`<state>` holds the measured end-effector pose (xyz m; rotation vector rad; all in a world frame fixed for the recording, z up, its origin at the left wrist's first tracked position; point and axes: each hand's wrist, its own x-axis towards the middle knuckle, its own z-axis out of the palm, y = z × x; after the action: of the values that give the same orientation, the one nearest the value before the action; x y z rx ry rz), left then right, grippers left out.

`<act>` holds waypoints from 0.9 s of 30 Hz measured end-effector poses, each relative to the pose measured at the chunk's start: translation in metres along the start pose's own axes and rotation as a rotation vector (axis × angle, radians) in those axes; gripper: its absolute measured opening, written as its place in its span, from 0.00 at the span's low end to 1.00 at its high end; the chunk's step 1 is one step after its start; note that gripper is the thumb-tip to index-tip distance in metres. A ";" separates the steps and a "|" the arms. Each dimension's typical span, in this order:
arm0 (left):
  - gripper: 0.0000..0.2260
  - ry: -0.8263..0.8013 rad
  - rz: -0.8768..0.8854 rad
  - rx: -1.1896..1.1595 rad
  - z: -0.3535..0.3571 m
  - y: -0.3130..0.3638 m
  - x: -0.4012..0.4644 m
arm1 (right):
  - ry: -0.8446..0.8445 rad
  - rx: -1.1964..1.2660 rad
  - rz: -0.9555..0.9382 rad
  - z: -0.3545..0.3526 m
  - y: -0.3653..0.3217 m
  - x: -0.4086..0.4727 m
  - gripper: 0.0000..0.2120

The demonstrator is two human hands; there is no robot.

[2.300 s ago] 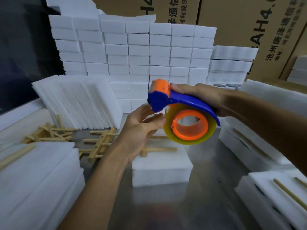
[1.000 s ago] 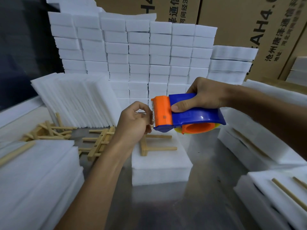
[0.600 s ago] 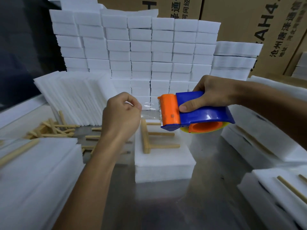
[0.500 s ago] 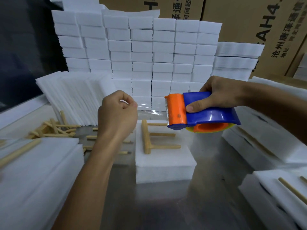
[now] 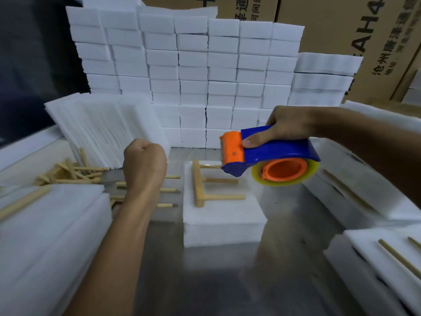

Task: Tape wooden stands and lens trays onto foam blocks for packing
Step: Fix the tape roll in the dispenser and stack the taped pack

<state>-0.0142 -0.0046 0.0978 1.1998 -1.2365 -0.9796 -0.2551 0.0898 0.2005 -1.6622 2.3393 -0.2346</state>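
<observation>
Right grip (image 5: 282, 131) holds tape dispenser (image 5: 268, 156) | above foam block (image 5: 223, 215)

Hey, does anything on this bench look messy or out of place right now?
Only the loose wooden sticks at left, heaped crisscross on the table. The wooden stand lies flat and square on its foam block.
</observation>
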 end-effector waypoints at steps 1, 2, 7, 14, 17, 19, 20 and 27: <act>0.11 0.036 -0.018 0.000 0.002 -0.004 0.001 | -0.019 -0.026 0.007 0.001 -0.006 0.006 0.48; 0.10 0.056 -0.035 -0.002 0.002 -0.008 0.001 | -0.046 -0.055 0.016 0.003 -0.012 0.013 0.48; 0.06 0.049 -0.104 -0.010 0.007 -0.023 0.002 | -0.161 -0.187 0.060 0.013 -0.025 0.042 0.46; 0.06 0.052 -0.177 -0.003 0.014 -0.037 0.012 | -0.191 -0.224 0.097 0.029 -0.020 0.062 0.46; 0.07 0.054 -0.208 -0.015 0.016 -0.042 0.012 | -0.194 -0.233 0.103 0.033 -0.022 0.067 0.49; 0.07 0.058 -0.211 -0.014 0.017 -0.043 0.011 | -0.190 -0.236 0.106 0.034 -0.022 0.068 0.50; 0.07 0.060 -0.207 -0.009 0.017 -0.044 0.011 | -0.188 -0.239 0.106 0.034 -0.022 0.068 0.51; 0.08 -0.011 -0.226 0.130 0.018 -0.062 0.005 | -0.166 -0.227 0.123 0.038 -0.020 0.067 0.47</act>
<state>-0.0271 -0.0207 0.0363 1.4620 -1.2063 -1.0836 -0.2465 0.0207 0.1622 -1.5573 2.4018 0.1925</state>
